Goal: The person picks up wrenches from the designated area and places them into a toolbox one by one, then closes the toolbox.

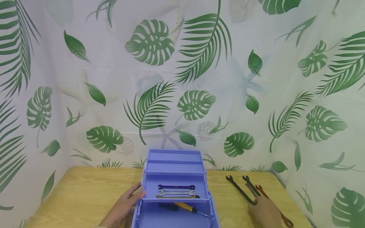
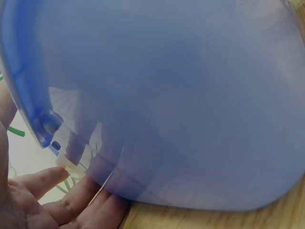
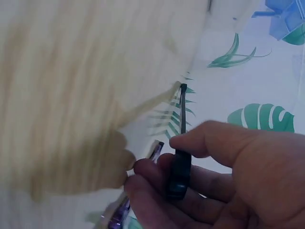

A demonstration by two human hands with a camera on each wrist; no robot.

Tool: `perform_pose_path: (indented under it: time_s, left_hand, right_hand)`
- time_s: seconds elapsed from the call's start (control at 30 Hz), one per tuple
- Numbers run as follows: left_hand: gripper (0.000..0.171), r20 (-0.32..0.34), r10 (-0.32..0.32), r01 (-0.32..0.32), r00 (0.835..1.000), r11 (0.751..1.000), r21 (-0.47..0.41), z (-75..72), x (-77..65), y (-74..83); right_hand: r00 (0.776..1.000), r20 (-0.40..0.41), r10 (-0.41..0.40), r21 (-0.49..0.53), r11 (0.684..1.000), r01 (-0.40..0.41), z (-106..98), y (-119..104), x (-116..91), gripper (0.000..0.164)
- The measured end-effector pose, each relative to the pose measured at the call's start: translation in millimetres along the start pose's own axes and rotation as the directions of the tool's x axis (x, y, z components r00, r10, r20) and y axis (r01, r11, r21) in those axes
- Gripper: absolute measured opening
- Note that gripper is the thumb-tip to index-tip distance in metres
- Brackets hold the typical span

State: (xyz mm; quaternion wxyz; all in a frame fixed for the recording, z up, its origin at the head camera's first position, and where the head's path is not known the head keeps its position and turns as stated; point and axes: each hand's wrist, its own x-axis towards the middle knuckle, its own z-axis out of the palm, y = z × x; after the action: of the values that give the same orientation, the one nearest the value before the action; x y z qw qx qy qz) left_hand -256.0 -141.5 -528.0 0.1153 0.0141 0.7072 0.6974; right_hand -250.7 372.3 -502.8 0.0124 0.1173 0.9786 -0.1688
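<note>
A blue tiered toolbox (image 1: 171, 218) stands unfolded on the table. Its middle tray holds a dark blue-purple wrench (image 1: 176, 187), a silver wrench (image 1: 176, 192) and a yellow wrench (image 1: 176, 197). In the bottom lie a yellow-handled screwdriver (image 1: 185, 207) and a dark-handled tool (image 1: 168, 206). My left hand (image 1: 124, 202) rests against the toolbox's left side, thumb at the tray's corner, fingers fairly straight. My right hand (image 1: 265, 212) pinches a black wrench (image 3: 178, 167) between thumb and fingers. Close by lie a purple wrench (image 3: 119, 214), another dark wrench (image 1: 250, 183) and a reddish-brown wrench (image 1: 285, 218).
The wooden table (image 1: 94, 190) reaches back to a leaf-patterned cloth (image 1: 114, 69), which also closes off both sides. The toolbox's top tray (image 1: 175, 167) sits stepped back near the rear cloth.
</note>
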Motion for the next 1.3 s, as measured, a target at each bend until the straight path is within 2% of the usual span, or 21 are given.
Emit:
perform_pose_path:
  time_s: [0.1, 0.27, 0.43, 0.6, 0.87, 1.0, 1.1, 1.3]
  left_hand:
    - [0.083, 0.001, -0.003, 0.003, 1.0, 1.0, -0.01, -0.7, -0.5, 0.4]
    - [0.083, 0.007, 0.001, -0.001, 1.0, 1.0, -0.008, -1.6, -0.7, -0.4]
    - [0.082, 0.01, 0.009, -0.009, 1.0, 1.0, 0.001, -2.5, -0.6, -1.3]
    - [0.082, -0.007, -0.002, 0.002, 1.0, 1.0, 0.003, -1.8, -1.3, -0.5]
    - [0.083, 0.003, -0.009, 0.009, 1.0, 1.0, 0.014, -1.9, 1.8, -1.3]
    - [0.083, 0.009, -0.012, 0.012, 1.0, 1.0, 0.017, -2.6, 1.6, -1.2]
    - [0.083, 0.01, -0.007, 0.007, 1.0, 1.0, 0.014, -2.1, 1.6, -0.8]
    - [0.081, 0.004, -0.01, 0.01, 1.0, 1.0, 0.012, -0.6, 1.0, 0.6]
  right_hand:
    - [0.998, -0.029, -0.047, -0.017, 0.999, 0.047, 0, -4, -2, 0.022]
    - [0.997, -0.022, -0.076, -0.039, 0.996, 0.075, -2, -11, -11, 0.029]
    - [0.997, -0.004, -0.071, -0.065, 0.995, 0.07, -3, -15, -12, 0.02]
    - [0.996, -0.005, -0.092, -0.086, 0.992, 0.092, -2, -17, -8, 0.019]
    - [0.993, -0.008, -0.116, -0.032, 0.993, 0.116, -2, -4, 0, 0.012]
    - [0.995, -0.01, -0.094, -0.006, 0.996, 0.094, 0, -4, 5, 0.014]
    - [0.996, -0.046, -0.082, 0.014, 0.996, 0.083, -1, -10, 6, 0.016]
    - [0.98, -0.154, -0.129, 0.055, 0.989, 0.139, -6, -23, 3, 0.022]
